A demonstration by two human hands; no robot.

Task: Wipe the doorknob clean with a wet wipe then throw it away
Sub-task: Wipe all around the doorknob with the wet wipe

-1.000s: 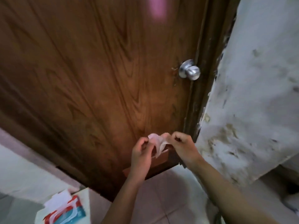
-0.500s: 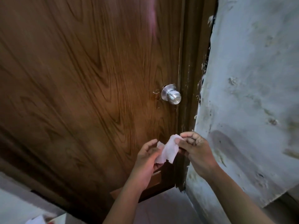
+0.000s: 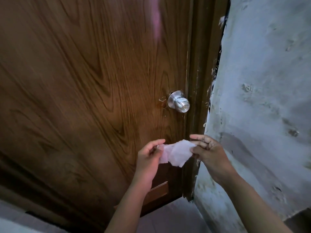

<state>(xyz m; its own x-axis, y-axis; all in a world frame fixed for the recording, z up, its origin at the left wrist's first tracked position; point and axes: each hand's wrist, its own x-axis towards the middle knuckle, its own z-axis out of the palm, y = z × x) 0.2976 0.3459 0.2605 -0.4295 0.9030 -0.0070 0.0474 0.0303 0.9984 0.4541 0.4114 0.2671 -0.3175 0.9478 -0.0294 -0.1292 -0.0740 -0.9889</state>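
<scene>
A round silver doorknob sticks out of the brown wooden door near its right edge. Below it I hold a white wet wipe stretched between both hands. My left hand pinches the wipe's left end and my right hand pinches its right end. The wipe hangs partly unfolded, well below the knob and not touching it.
A dark door frame runs along the door's right side. A rough, stained white wall fills the right. Pale floor tiles show at the bottom. A lighter wooden panel sits low on the door.
The view has risen, so the knob sits lower in frame and the wipe packet at lower left is out of sight. My hands have drawn apart, spreading the wipe wider.
</scene>
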